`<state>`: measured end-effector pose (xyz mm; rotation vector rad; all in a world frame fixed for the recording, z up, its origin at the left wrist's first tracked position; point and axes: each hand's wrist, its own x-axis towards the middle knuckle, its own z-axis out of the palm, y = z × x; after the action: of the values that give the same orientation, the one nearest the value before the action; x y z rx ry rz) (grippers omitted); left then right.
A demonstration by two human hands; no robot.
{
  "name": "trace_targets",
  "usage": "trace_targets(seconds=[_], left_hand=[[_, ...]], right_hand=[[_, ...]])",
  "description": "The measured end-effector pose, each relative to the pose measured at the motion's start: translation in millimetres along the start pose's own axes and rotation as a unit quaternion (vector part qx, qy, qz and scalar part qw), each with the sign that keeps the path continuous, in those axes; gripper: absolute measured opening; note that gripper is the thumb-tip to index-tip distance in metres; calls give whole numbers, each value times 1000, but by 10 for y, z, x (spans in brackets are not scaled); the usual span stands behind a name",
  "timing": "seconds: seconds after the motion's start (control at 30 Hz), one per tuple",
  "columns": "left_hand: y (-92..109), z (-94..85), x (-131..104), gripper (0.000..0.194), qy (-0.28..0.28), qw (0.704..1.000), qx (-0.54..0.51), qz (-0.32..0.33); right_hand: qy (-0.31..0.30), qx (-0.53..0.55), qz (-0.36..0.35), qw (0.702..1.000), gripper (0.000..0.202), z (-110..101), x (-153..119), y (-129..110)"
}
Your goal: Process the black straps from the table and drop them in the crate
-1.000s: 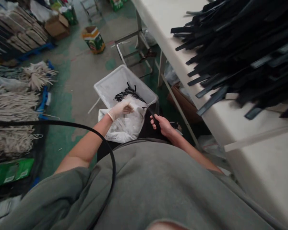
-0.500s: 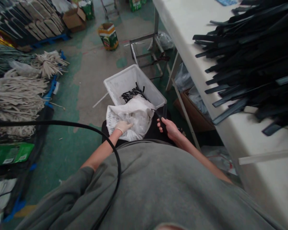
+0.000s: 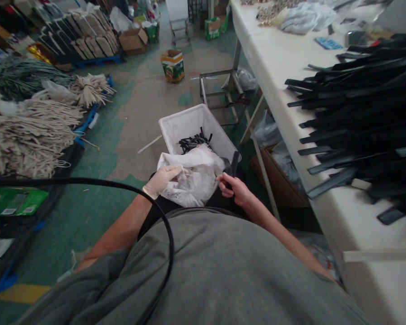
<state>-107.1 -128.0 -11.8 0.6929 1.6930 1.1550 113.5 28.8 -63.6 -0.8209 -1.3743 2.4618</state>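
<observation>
A white sack (image 3: 189, 158) lies across my lap, its mouth spread and clear, pale contents (image 3: 198, 183) showing inside. Over the sack's left side is my left hand (image 3: 160, 179), in a pale glove, with thumb and fingers pinched together. Whatever sits between those fingertips is too small to make out. My right hand (image 3: 236, 189) is closed around a black strap (image 3: 234, 164) to the right of the sack, and the strap's flat end sticks up past the fingers. Just beyond the sack stands a white plastic bin (image 3: 179, 119) holding short black straps (image 3: 194, 142).
A white table (image 3: 270, 58) on my right carries a big pile of black straps (image 3: 365, 108). Under it are a metal frame (image 3: 219, 90) and a cardboard box (image 3: 280, 176). Beige cord bundles (image 3: 30, 135) lie at left. A black cable (image 3: 122, 183) crosses in front of me.
My left hand has lifted out of the sack's opening toward its left edge, fingers now pinched. My right hand still grips the black strap. The view has tilted up a little.
</observation>
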Motion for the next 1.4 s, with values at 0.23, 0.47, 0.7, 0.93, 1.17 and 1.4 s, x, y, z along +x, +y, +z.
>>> trace_targets(seconds=[0.23, 0.47, 0.7, 0.93, 1.17, 1.4], left_hand=[[341, 199, -85, 43, 65, 994, 19, 88], [245, 142, 165, 46, 133, 981, -107, 91], [-128, 365, 54, 44, -64, 995, -70, 22], [-272, 591, 2, 42, -27, 998, -47, 20], [-364, 573, -63, 42, -36, 989, -131, -50], [-409, 584, -56, 23, -148, 979, -49, -129]], right_hand=[[-74, -116, -31, 990, 40, 631, 313, -193], [-82, -161, -61, 982, 32, 807, 388, -265], [-7, -121, -95, 988, 23, 744, 472, -431], [24, -70, -109, 991, 27, 701, 596, -485], [41, -65, -122, 990, 26, 549, 693, -515], [45, -133, -162, 977, 31, 530, 790, -414]])
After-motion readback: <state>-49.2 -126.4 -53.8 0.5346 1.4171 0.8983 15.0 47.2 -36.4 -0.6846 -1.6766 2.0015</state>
